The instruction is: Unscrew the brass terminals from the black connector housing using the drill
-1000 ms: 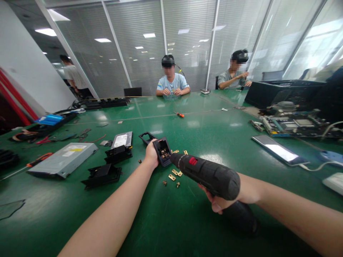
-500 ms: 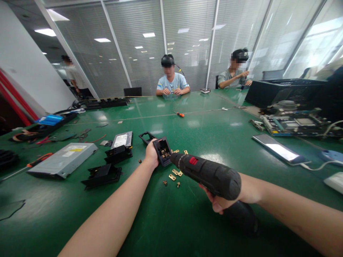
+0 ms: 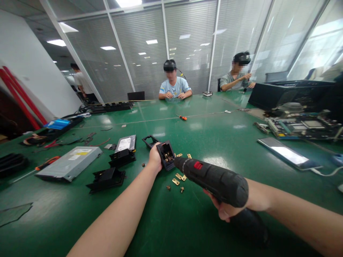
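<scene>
My left hand (image 3: 155, 157) is closed around a small black plastic housing (image 3: 163, 154), its open side turned toward me with brass-coloured screws or terminals inside. My right hand (image 3: 223, 208) grips a black cordless drill (image 3: 214, 178) with a red switch on top. The drill's front end points left at the housing's right edge; whether the bit touches a screw is hidden. Just below the housing lie several small brass plates (image 3: 175, 181) and two loose screws (image 3: 182, 190). A black plastic frame (image 3: 149, 140) shows behind my left hand.
Two more black housings (image 3: 105, 178) sit left of my forearm, near a hard drive (image 3: 126, 142) and a grey metal drive box (image 3: 70, 162). A phone (image 3: 288, 153) and circuit boards (image 3: 305, 125) lie right. An orange screwdriver (image 3: 182, 117) is farther back. Two people sit across the green table (image 3: 203, 132).
The whole view has shifted slightly, so everything appears a little lower and further right. Both hands keep their holds, and the drill stays at the housing.
</scene>
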Tool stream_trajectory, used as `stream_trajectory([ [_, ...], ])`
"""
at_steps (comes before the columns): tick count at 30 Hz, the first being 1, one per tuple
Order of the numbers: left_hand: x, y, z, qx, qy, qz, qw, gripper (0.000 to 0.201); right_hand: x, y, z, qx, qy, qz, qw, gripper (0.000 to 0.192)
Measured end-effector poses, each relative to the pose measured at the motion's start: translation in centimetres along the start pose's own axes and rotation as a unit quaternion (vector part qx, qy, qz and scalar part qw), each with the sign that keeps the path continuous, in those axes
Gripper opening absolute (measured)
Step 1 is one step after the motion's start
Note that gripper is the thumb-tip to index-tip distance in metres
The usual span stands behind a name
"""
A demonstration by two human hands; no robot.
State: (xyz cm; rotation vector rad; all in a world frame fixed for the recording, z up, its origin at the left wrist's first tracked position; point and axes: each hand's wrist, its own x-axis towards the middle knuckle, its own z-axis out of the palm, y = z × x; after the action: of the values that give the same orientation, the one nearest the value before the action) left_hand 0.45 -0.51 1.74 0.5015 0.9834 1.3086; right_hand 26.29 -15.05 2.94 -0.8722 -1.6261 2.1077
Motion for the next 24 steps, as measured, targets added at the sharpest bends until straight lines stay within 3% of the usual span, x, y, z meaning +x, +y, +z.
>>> stream_trajectory([
  [10, -0.1, 0.1, 0.1, 0.015, -0.003, 0.000, 1.000, 0.012, 0.5, 2.4, -1.6, -0.016, 0.004, -0.038, 0.999, 0.092],
  [14, -0.3, 0.1, 0.2, 0.011, 0.002, -0.006, 1.000, 0.013, 0.1, 0.7, -0.3, 0.022, 0.005, 0.009, 1.000, 0.078],
  [19, -0.3, 0.2, 0.1, 0.001, 0.008, -0.009, 1.000, 0.011, -0.7, -2.3, 1.5, 0.045, 0.051, 0.043, 0.997, 0.072],
  [24, -0.2, 0.1, 0.1, -0.006, 0.000, -0.004, 1.000, 0.010, -0.7, -2.3, 1.4, 0.033, 0.047, 0.044, 0.997, 0.067],
])
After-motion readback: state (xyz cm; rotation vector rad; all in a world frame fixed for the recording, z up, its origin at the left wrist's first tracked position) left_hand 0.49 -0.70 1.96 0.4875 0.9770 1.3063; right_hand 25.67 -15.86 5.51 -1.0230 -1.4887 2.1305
